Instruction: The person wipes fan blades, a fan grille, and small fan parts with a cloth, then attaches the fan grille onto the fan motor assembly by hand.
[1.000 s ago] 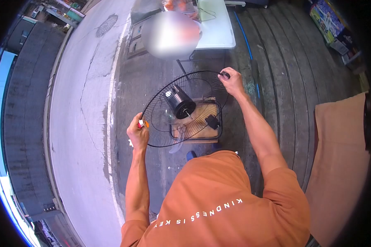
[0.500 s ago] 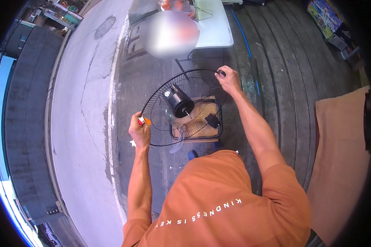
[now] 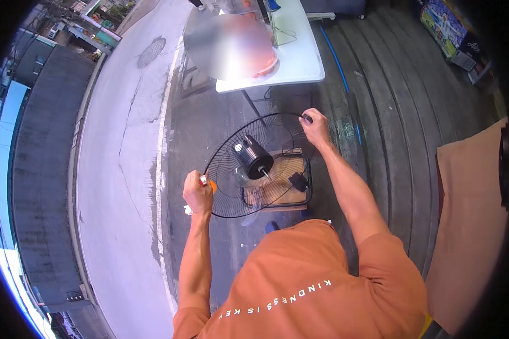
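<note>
A round black wire fan guard [image 3: 226, 195] is held tilted in front of me, lower at its left side. My left hand [image 3: 198, 193] is closed on its left rim, with something small in orange, red and white beside the fingers. At the upper right of the rim, my right hand [image 3: 315, 127] grips the edge by a small dark piece. Within the guard shows the black cylindrical fan motor [image 3: 253, 158] with its bare metal shaft. Beneath it a black tubular stand [image 3: 309, 195] rests on a wooden board [image 3: 288, 196].
Beyond the fan is a white table [image 3: 302, 56] with a blurred round area over its left part. A printed box [image 3: 449, 34] lies at the upper right, a brown cloth-like sheet [image 3: 472, 209] at the right. A blue hose [image 3: 336, 56] runs along the ground; the road is left.
The guard, both hands and the fan sit slightly lower in the view, as do the table and ground. More of the table shows. Both hands keep their hold on the rim.
</note>
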Demonstrator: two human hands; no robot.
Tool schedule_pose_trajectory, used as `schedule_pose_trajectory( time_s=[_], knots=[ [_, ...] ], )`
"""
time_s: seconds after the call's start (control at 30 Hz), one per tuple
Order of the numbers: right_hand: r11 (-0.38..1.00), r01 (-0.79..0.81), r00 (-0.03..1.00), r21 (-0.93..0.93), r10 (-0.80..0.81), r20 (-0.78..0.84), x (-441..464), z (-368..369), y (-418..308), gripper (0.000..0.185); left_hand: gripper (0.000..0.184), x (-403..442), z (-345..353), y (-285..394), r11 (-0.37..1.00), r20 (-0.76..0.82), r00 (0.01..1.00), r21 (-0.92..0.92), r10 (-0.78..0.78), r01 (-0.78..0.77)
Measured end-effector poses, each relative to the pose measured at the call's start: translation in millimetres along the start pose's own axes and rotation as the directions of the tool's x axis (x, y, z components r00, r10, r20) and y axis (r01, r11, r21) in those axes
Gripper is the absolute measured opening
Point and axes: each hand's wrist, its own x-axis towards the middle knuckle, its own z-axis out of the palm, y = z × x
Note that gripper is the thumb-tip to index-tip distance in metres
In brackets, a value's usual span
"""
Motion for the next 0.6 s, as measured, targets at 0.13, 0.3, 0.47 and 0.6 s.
schedule_pose_trajectory(
  time_s=[0.13,0.3,0.47,0.6],
  knots=[
    [0.999,-0.035,0.999,0.036,0.034,0.028,-1.9,-5.1,0.3,0.017,0.025,0.8,0.8,2.3,0.998,0.011,0.999,-0.049,-0.033,0.033],
    [0.996,-0.074,0.992,0.052,0.079,-0.103,-15.6,-26.9,-33.7,0.02,0.024,-1.7,1.5,4.2,0.997,0.004,0.999,-0.074,-0.032,0.032],
    [0.933,-0.352,0.927,0.075,0.359,-0.112,-57.1,-43.2,-40.6,0.037,0.029,-0.4,3.2,4.9,0.997,-0.002,0.999,-0.073,-0.038,0.038],
    [0.651,-0.666,0.73,0.363,0.669,0.14,-106.6,-53.4,-34.0,0.055,0.026,0.0,4.3,5.3,0.997,0.008,0.999,-0.054,-0.046,0.047]
  ],
)
